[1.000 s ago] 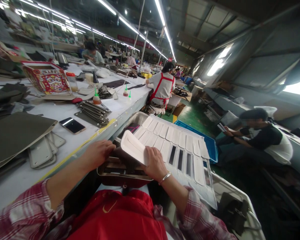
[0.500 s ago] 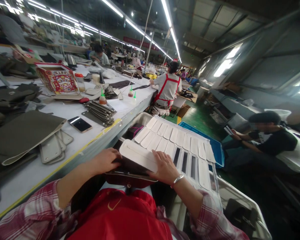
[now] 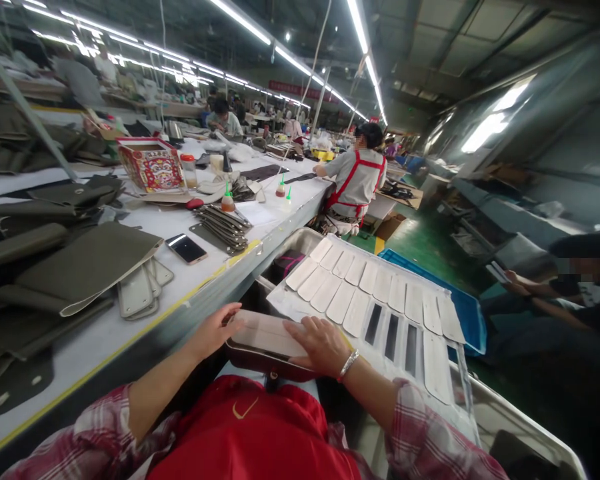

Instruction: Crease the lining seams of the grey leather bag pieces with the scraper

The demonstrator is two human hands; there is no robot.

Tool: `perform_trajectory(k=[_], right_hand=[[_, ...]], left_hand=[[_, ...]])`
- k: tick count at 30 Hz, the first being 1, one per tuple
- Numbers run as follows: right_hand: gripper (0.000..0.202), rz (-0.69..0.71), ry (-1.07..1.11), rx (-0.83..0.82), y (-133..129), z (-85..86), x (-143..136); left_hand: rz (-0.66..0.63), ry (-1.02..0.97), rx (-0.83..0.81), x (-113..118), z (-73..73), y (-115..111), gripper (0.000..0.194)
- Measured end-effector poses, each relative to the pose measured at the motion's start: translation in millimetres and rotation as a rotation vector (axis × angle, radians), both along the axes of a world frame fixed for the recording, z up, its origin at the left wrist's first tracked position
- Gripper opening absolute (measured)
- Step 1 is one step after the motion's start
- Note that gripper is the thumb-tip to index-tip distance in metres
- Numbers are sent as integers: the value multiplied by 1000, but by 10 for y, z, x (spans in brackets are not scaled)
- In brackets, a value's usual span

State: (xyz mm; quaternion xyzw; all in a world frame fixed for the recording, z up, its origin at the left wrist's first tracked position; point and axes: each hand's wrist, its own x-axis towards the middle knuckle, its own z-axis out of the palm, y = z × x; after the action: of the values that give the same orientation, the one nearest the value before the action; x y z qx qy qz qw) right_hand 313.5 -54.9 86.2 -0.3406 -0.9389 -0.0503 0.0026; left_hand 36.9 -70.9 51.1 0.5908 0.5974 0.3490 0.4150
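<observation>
In front of my red apron lies a long pale panel (image 3: 267,331) with rounded corners, set on the top of a dark reddish-brown bag (image 3: 275,365). My left hand (image 3: 219,330) is at the panel's left end, its fingers apart and its thumb side touching it. My right hand (image 3: 320,343) grips the panel's right end, fingers across the top and thumb by the front edge. Beyond it, a sheet-covered board (image 3: 290,303) carries rows of similar pale strips (image 3: 357,310). The bag's inside is hidden under the panel.
On the white table (image 3: 150,340) at left lie a phone (image 3: 187,249), dark bag pieces (image 3: 95,263), small green-tipped bottles (image 3: 227,199) and a patterned box (image 3: 153,167). A blue crate (image 3: 467,320) is beyond the board. One person (image 3: 357,173) sits ahead, another (image 3: 575,287) at right.
The panel has gone down from a raised, tilted position to lie in the bag's top. My left hand has opened at its end; my right hand stays on it. The view has turned slightly left.
</observation>
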Motion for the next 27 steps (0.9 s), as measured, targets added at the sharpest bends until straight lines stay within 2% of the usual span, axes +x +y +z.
perform_trajectory(k=[3,8,10,13,17,19,22,24,27], right_hand=[[76,1,-43,-23,-10,-13,3],[80,27,-145,-62,6,-18,-14],[80,43,-179,-63,14,-6,-43],[78,28,-205,-74,21,0,-132],[77,18,-213,-124,39,-39,-258],[77,22,-215,-161,62,-47,-267],[69,-3,-110,-331,129,8,-176],[59,-127,72,-563,198,83,-39],[40,-523,328,-919,279,176,285]], left_hand=[[-28,174,-16,55,-106,34,55],[-82,264,-35,81,-170,117,57],[-109,356,6,87,-135,141,62],[-131,614,152,131,-26,152,63],[-126,890,368,325,104,105,48],[-260,882,433,467,115,56,36],[-578,741,384,637,84,-23,22],[-690,663,318,674,70,-53,28],[-738,628,284,631,82,-49,38]])
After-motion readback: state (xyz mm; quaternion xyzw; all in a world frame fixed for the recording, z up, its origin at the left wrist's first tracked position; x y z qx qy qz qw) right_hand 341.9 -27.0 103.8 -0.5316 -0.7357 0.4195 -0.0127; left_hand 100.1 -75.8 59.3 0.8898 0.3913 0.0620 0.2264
